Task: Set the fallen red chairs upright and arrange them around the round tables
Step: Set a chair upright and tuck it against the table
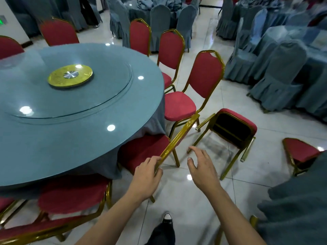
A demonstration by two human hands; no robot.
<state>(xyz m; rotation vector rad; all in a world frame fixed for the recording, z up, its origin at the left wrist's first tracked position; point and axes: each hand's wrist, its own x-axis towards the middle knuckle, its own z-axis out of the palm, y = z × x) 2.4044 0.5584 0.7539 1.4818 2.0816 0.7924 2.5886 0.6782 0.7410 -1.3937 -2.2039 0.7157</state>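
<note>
left grip (147,174) curled closed, right grip (201,167) spread, both forearms extended

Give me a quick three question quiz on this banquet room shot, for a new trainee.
1. True or false: the left hand holds the gold frame of a red chair's back.
2. Multiple choice: the right hand is A) gripping a chair leg, B) open and holding nothing, C) flat on the round table.
3. Fill in: the fallen chair past the right hand lies on the floor with its dark ______ facing the camera.

Key: 1 true; 2 B; 3 underside.
</note>
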